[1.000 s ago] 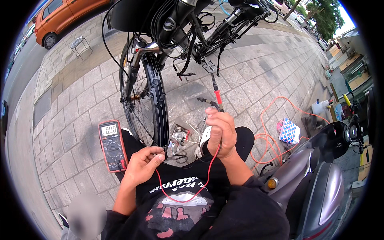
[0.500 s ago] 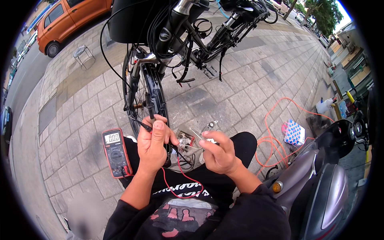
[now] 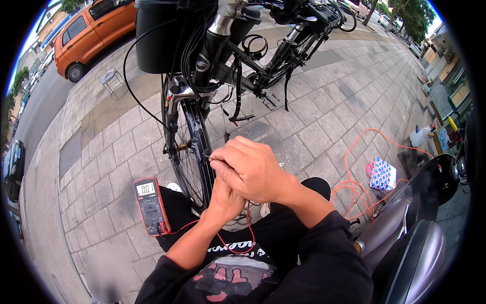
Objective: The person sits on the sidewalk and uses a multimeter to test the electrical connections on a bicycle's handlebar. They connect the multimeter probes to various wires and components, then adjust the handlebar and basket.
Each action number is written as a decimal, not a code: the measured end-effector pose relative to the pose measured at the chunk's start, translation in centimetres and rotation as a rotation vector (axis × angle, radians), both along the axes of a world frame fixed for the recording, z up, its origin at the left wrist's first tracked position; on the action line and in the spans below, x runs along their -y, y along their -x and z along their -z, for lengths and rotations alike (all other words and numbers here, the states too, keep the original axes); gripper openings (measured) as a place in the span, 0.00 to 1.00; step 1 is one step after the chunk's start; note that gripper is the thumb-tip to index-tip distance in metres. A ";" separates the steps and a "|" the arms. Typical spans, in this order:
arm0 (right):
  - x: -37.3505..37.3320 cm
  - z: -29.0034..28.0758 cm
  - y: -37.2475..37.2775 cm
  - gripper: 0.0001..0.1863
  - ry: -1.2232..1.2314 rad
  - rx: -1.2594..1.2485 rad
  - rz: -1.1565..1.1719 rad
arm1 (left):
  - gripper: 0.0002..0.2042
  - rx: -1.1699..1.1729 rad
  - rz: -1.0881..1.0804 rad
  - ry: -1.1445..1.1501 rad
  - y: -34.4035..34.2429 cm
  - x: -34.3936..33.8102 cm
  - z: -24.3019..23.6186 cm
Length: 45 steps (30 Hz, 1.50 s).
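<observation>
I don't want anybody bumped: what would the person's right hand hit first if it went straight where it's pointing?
The right hand points toward the picture's upper left, so probably the black, round bicycle front tyre, though depth is unclear from this single view.

My multimeter's [image 3: 150, 205] red around the edge with a dark face and a pale grey screen, and the test lead [image 3: 253, 234] curving over my lap is red too. Sweatshirt's [image 3: 324, 268] black, with white lettering and a grey-and-pink print. Bicycle's [image 3: 205, 63] mostly black with silver bits, the hatchback [image 3: 93, 35] is bright orange, and that little box [image 3: 383, 175] is blue, red and white checks.
</observation>
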State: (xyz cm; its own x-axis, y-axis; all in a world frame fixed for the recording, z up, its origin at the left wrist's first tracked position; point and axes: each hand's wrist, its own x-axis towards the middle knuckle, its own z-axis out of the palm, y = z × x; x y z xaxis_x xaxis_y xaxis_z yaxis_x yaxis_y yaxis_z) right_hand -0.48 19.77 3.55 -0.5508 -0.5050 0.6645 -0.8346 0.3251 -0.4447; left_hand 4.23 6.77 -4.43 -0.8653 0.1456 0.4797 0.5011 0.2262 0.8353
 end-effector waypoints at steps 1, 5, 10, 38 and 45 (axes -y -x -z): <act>-0.1 0.2 0.5 0.10 0.080 0.021 -0.033 | 0.14 -0.021 -0.021 -0.008 0.6 -0.1 -0.1; -0.4 -0.1 1.8 0.10 0.551 0.318 -0.141 | 0.17 0.271 -0.013 -0.279 0.1 0.3 -1.0; -3.8 -1.6 7.6 0.13 0.657 0.888 -0.142 | 0.28 0.327 -0.002 -0.432 -0.1 1.5 -0.7; -3.1 3.6 15.7 0.17 0.643 1.285 -0.015 | 0.17 0.543 0.103 -0.534 -3.2 -0.6 3.0; -4.0 3.5 15.1 0.19 0.674 1.264 -0.043 | 0.16 0.498 0.077 -0.554 -2.3 -0.4 4.1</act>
